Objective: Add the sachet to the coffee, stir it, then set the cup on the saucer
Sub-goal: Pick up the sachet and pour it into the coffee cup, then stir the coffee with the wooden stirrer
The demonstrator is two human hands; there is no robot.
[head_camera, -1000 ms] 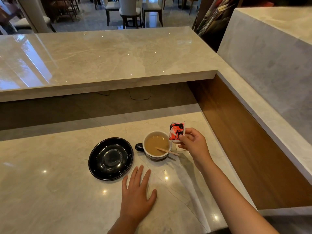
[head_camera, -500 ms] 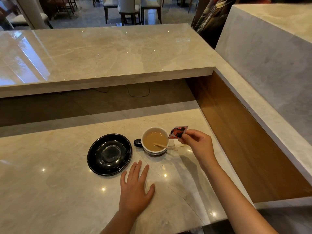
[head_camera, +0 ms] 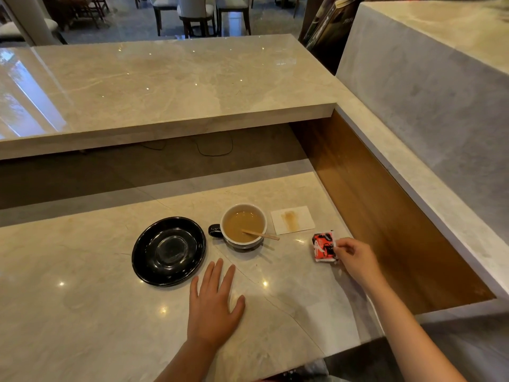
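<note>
Red-and-white printed foil marks the sachet, which lies at or just above the counter to the right of the cup, well clear of the rim and no longer over the coffee. The right hand has it by its right edge, the grip pressed together as a pinch of thumb and fingertips on that edge; whether the sachet rests fully on the surface cannot be told. The left hand lies flat on the counter, fingers spread, holding nothing, near the viewer and just this side of the gap between cup and saucer. The cup stands on the counter, not on the saucer, with the black saucer close beside it on the left and the handle pointing towards the saucer. The wooden stirrer leans in the coffee, its long axis running from the middle of the cup out over the near-right rim, free end aimed at the right hand. A stained white napkin lies just beyond that end. Judgement: the stirrer's exposed end lies left and slightly far of the right hand, so that hand is better placed for stirring once it lets go of the sachet; the left hand is nearer the handle.
</note>
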